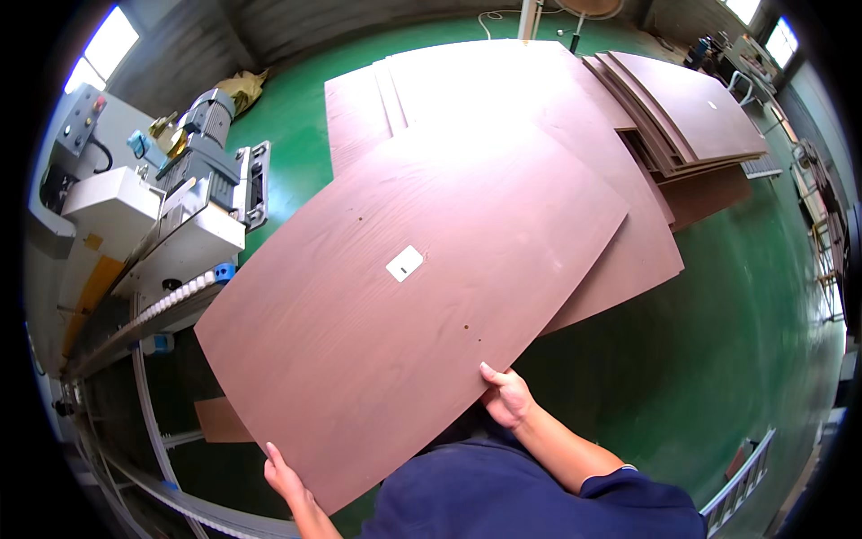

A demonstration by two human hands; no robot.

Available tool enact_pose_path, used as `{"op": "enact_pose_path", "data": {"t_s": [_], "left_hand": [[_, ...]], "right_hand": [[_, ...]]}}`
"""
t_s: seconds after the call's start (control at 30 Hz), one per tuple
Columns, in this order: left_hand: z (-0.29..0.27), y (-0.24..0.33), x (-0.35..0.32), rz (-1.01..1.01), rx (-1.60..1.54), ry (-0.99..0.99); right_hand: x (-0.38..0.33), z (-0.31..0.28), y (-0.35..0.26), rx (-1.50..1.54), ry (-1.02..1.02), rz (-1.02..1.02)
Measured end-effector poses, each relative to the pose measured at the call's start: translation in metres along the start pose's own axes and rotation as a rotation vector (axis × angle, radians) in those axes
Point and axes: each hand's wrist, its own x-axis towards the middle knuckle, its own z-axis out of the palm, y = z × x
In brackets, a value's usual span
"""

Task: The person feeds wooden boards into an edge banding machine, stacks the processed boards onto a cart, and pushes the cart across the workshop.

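**Two-handed hold on a large brown panel [359, 305], centre frame!**

And here it is, wood grain showing, slanting right across the middle of the frame! The left hand [285, 481], at the lower left, grips the panel by its edge near the bottom corner, thumb along the rim. Over to the right hand [510, 401], low and just right of centre: it's clamped on the near edge, thumb pressed on the top face, its fingers mostly hidden underneath. A white label [404, 264] sits near mid-panel, with a few small dark marks on the surface.

Look behind it! Other brown panels [620, 265] lie at upper centre, partly covered by this one; whether they touch, I can't tell. Upper right, a stack of panels [700, 103] with uneven edges. Along the left side stands a pale machine [117, 202] carrying a grey motor [208, 121], and green floor [664, 377] spreads out at the right. At the bottom, a dark blue top [512, 494] fills the frame's edge.
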Motion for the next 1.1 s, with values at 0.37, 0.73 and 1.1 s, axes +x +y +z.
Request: {"op": "enact_pose_path", "data": {"t_s": [0.37, 0.73, 1.1], "left_hand": [[0.054, 0.008, 0.011, 0.034, -0.012, -0.057], [0.075, -0.009, -0.033, 0.012, 0.019, -0.073], [0.108, -0.021, -0.043, 0.114, 0.114, -0.197]], "right_hand": [[0.003, 0.001, -0.013, -0.136, 0.131, -0.087], [-0.024, -0.027, -0.058, -0.428, 0.35, -0.108], [-0.073, -0.073, -0.049, -0.287, 0.494, -0.214]]}}
